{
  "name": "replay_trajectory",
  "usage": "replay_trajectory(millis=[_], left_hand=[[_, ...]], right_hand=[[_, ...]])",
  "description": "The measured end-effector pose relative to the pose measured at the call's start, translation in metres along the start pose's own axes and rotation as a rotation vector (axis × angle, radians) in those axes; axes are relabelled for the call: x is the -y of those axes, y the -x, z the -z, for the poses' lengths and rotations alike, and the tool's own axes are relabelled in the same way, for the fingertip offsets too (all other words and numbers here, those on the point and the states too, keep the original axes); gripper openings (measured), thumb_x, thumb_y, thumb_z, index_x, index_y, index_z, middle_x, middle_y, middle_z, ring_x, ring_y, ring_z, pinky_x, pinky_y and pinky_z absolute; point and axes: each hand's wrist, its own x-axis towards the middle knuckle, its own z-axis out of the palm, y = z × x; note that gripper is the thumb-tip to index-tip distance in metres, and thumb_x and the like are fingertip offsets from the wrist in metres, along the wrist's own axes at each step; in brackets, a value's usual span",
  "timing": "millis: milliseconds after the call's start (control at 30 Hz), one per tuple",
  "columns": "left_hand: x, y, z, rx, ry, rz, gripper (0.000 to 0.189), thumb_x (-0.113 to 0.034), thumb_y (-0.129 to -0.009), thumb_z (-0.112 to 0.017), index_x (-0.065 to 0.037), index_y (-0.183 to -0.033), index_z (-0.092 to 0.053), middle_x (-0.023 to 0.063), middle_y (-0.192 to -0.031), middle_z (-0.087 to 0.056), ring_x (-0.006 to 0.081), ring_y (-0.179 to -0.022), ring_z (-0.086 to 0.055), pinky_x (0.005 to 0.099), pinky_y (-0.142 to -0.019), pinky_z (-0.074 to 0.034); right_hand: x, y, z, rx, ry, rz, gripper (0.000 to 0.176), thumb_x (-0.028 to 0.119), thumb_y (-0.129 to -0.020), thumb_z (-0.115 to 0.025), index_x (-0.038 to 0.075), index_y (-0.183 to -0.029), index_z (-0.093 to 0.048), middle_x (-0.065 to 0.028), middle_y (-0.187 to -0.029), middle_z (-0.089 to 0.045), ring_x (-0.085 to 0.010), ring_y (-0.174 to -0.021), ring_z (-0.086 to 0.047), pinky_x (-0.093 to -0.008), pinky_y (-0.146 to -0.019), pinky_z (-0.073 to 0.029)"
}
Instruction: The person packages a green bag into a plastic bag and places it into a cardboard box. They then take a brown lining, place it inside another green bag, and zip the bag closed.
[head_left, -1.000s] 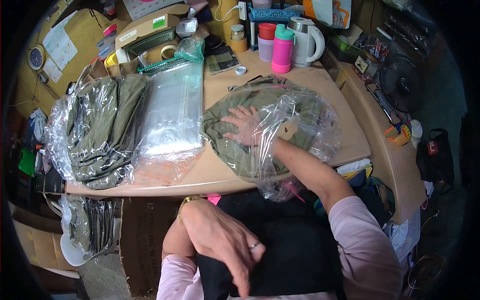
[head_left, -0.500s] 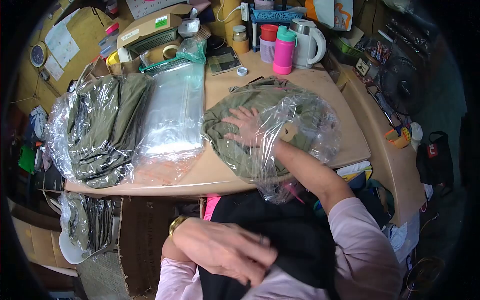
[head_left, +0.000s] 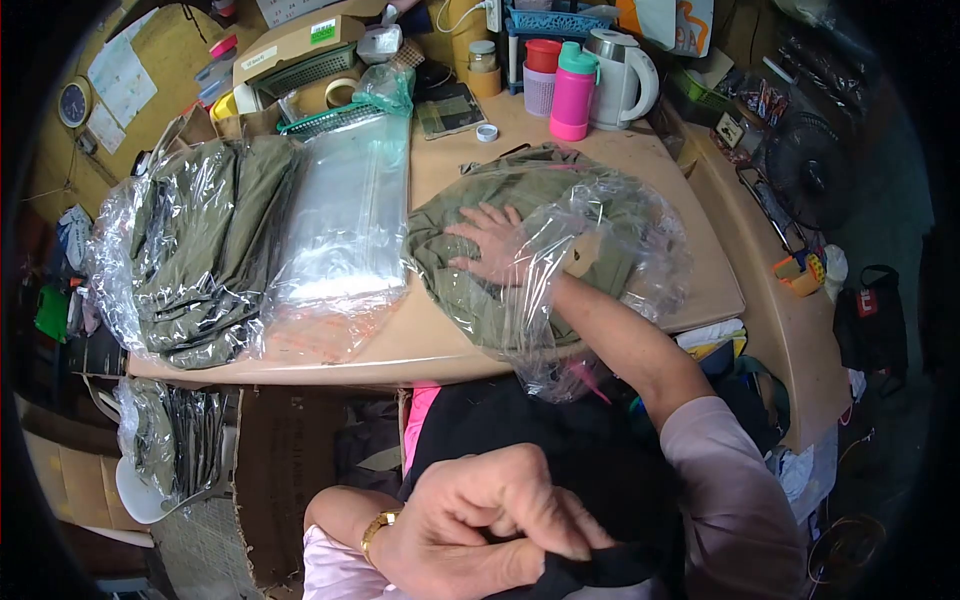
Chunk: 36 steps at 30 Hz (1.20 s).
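My right hand (head_left: 497,245) lies with fingers spread on an olive-green garment (head_left: 455,215) on the table. Clear plastic wrap (head_left: 645,225) covers the right part of that garment and drapes over my wrist and the table's front edge. Close to my chest, my left hand (head_left: 480,515), with a gold watch (head_left: 376,533) at the wrist, pinches a fold of the black apron (head_left: 600,568) that I wear. Left of the garment lies a stack of clear plastic bags (head_left: 345,220).
Olive garments in plastic (head_left: 205,255) fill the table's left end. Behind stand a pink bottle (head_left: 572,95), an electric kettle (head_left: 615,85) and a green basket (head_left: 340,120). Below the front edge are a cardboard box (head_left: 285,480) and a white chair (head_left: 145,495) bearing more wrapped garments.
My left hand has turned over and closed on the black apron fabric, lifting a fold of it. My right hand stays flat on the garment. The view has shifted slightly.
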Motion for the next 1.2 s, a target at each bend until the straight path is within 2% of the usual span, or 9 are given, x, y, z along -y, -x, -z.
replay_trajectory(millis=[67,100,233,267,333,400,567,933,1200], left_hand=[[0.013,-0.009,0.004,0.222,0.333,-0.249,0.007,0.001,-0.096,-0.058,0.005,-0.101,-0.059,0.0307,-0.117,-0.064,0.0320,-0.106,-0.067,0.0362,-0.084,-0.059],[0.010,-0.016,-0.027,-0.012,0.252,-0.359,0.008,0.006,-0.094,-0.058,0.009,-0.101,-0.056,0.0337,-0.101,-0.067,0.0297,-0.087,-0.073,0.0296,-0.075,-0.062],[0.042,-0.019,-0.026,0.072,0.460,-0.546,0.010,0.003,-0.094,-0.059,0.010,-0.102,-0.059,0.0356,-0.102,-0.066,0.0318,-0.091,-0.072,0.0355,-0.077,-0.063],[0.006,0.013,-0.038,-0.109,0.556,-0.091,0.013,0.006,-0.093,-0.059,0.011,-0.105,-0.060,0.0354,-0.105,-0.065,0.0339,-0.097,-0.071,0.0397,-0.080,-0.062],[0.033,-0.008,-0.010,0.324,0.375,-0.393,0.017,0.007,-0.092,-0.058,0.012,-0.108,-0.060,0.0361,-0.109,-0.064,0.0378,-0.102,-0.069,0.0470,-0.085,-0.059],[0.028,0.002,-0.024,0.240,0.489,-0.273,0.020,0.008,-0.092,-0.057,0.012,-0.112,-0.059,0.0369,-0.111,-0.063,0.0413,-0.106,-0.066,0.0528,-0.091,-0.056],[0.047,-0.009,-0.035,0.365,0.650,-0.406,0.024,0.007,-0.094,-0.055,0.014,-0.116,-0.060,0.0359,-0.108,-0.065,0.0439,-0.099,-0.068,0.0555,-0.092,-0.054],[0.013,-0.015,-0.039,-0.007,0.302,0.257,0.016,-0.013,-0.094,-0.061,0.002,-0.090,-0.060,0.0079,-0.081,-0.063,0.0169,-0.077,-0.063,0.0266,-0.076,-0.050],[0.052,-0.025,-0.052,0.309,0.533,-0.095,0.016,-0.004,-0.095,-0.057,0.008,-0.106,-0.060,0.0232,-0.095,-0.064,0.0296,-0.086,-0.067,0.0404,-0.084,-0.053]], right_hand=[[0.001,-0.002,0.005,-0.002,0.018,0.003,0.061,0.061,-0.086,-0.060,0.028,-0.137,-0.055,-0.0137,-0.153,-0.038,-0.0369,-0.145,-0.028,-0.0621,-0.116,-0.017],[0.001,0.001,0.002,0.002,0.027,-0.001,0.061,0.061,-0.086,-0.060,0.028,-0.138,-0.054,-0.0140,-0.153,-0.038,-0.0370,-0.145,-0.028,-0.0621,-0.116,-0.017],[-0.003,-0.002,-0.006,-0.011,0.045,0.022,0.061,0.061,-0.085,-0.061,0.027,-0.136,-0.056,-0.0151,-0.151,-0.041,-0.0377,-0.143,-0.031,-0.0628,-0.115,-0.019],[-0.003,0.002,-0.011,0.011,0.032,0.007,0.061,0.061,-0.085,-0.061,0.027,-0.136,-0.056,-0.0151,-0.151,-0.041,-0.0377,-0.143,-0.031,-0.0628,-0.115,-0.019],[-0.008,-0.004,-0.017,-0.115,0.070,0.060,0.060,0.060,-0.085,-0.063,0.027,-0.134,-0.058,-0.0155,-0.149,-0.043,-0.0381,-0.141,-0.034,-0.0634,-0.115,-0.019],[-0.011,-0.006,-0.019,-0.122,0.024,0.060,0.058,0.060,-0.085,-0.063,0.027,-0.132,-0.059,-0.0149,-0.148,-0.045,-0.0381,-0.141,-0.035,-0.0639,-0.114,-0.021],[-0.013,0.003,-0.038,-0.198,-0.021,0.094,0.056,0.060,-0.084,-0.064,0.028,-0.130,-0.061,-0.0132,-0.146,-0.047,-0.0377,-0.139,-0.037,-0.0628,-0.112,-0.024],[-0.003,-0.007,-0.020,-0.131,0.003,0.075,0.056,0.058,-0.085,-0.064,0.027,-0.132,-0.060,-0.0147,-0.146,-0.048,-0.0381,-0.140,-0.037,-0.0606,-0.113,-0.023],[-0.011,-0.005,-0.024,-0.178,0.013,0.072,0.058,0.060,-0.084,-0.064,0.027,-0.132,-0.061,-0.0141,-0.148,-0.047,-0.0356,-0.139,-0.038,-0.0591,-0.113,-0.023]])
